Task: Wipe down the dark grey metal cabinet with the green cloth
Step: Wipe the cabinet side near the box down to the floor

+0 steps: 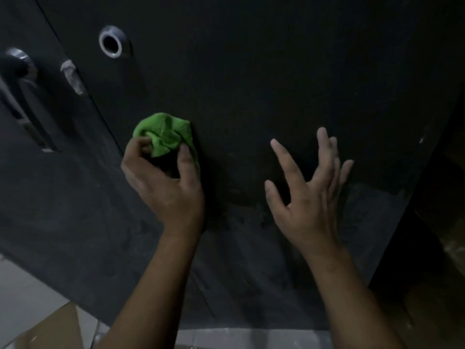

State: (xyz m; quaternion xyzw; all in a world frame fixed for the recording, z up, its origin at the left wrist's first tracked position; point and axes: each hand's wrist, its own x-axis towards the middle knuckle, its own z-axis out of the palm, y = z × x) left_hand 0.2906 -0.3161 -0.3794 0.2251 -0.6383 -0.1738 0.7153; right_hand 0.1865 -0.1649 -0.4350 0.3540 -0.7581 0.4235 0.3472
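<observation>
- Left hand (pixel 163 187) grips the bunched green cloth (pixel 163 133) against the dark cabinet door (pixel 276 71).
- Right hand (pixel 309 197) is spread, holding nothing, near the door.
- Upper door looks clean; the dusty, smudged lower part likely remains.

Matt, smudgy dark metal cabinet (pixel 251 84) w/ shiny metal lock ring (pixel 110 45); fuzzy green cloth (pixel 163 134).

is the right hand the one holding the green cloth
No, the left hand grips the bunched green cloth against the cabinet, while the right hand is open with fingers spread.
</observation>
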